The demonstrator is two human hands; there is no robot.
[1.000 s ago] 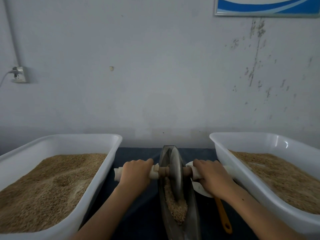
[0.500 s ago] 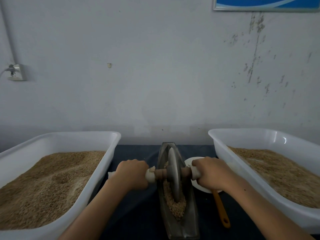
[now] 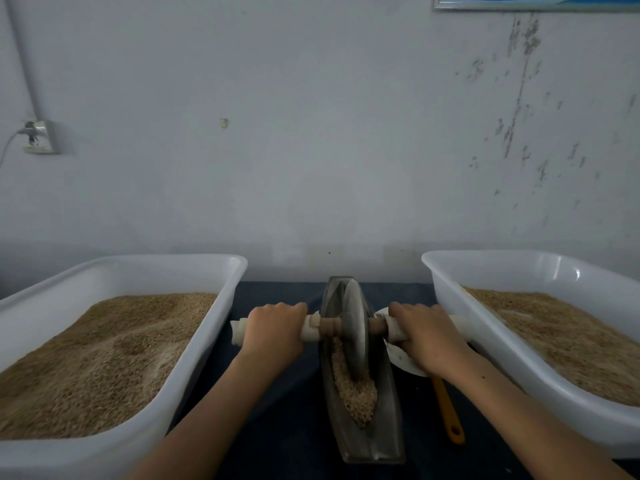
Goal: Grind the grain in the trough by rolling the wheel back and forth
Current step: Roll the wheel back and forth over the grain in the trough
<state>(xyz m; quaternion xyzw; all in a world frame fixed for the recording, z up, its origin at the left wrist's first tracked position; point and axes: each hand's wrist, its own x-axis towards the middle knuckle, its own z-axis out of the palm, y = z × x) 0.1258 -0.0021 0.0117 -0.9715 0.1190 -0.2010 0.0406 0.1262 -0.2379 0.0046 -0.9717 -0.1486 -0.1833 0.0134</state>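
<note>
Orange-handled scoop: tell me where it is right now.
In the head view, the orange-handled scoop lies on the dark table, right of the trough and left of the right tub, its white bowl partly under the right hand.

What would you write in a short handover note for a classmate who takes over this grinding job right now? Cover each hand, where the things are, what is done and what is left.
Left hand: grips the left handle of the axle.
Right hand: grips the right handle.
Wheel: upright in the trough, toward its far half.
Grain: piled in the trough's near half, still coarse-looking.
Both white tubs beside the trough hold grain; an orange-handled scoop lies right of the trough.
Done: rolling is under way.
Left: roll the wheel back over the near pile, repeat until fine.
</note>
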